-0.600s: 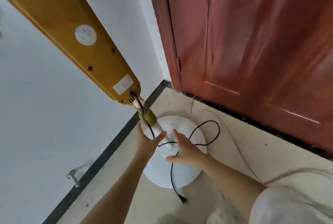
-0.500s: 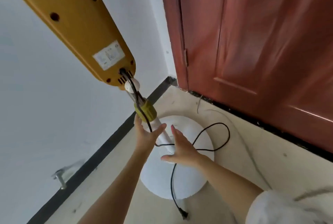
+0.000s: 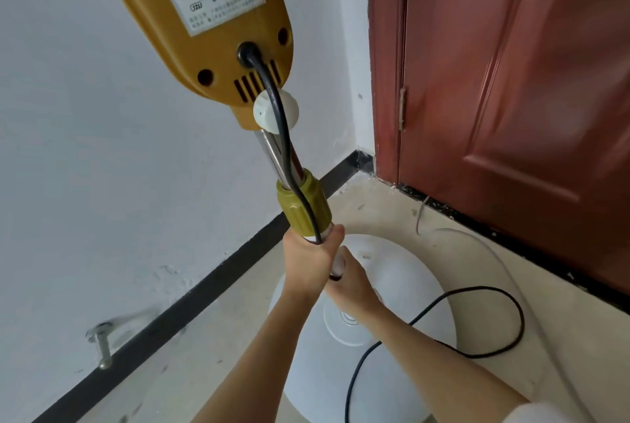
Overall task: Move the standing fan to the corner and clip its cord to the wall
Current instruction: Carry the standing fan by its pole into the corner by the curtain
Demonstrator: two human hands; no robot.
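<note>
The red door (image 3: 511,99) is seen off to the right of the fingers, white wall (image 3: 85,150) to their left. The standing fan (image 3: 218,30) is parked near that corner, its round base (image 3: 402,286) below the fingers. Its pole is gripped by the left hand (image 3: 308,262), with the right hand (image 3: 354,286) wrapped just under it. The black cord (image 3: 477,324) gets pinned under the left fingers, then loops across the base.
</note>
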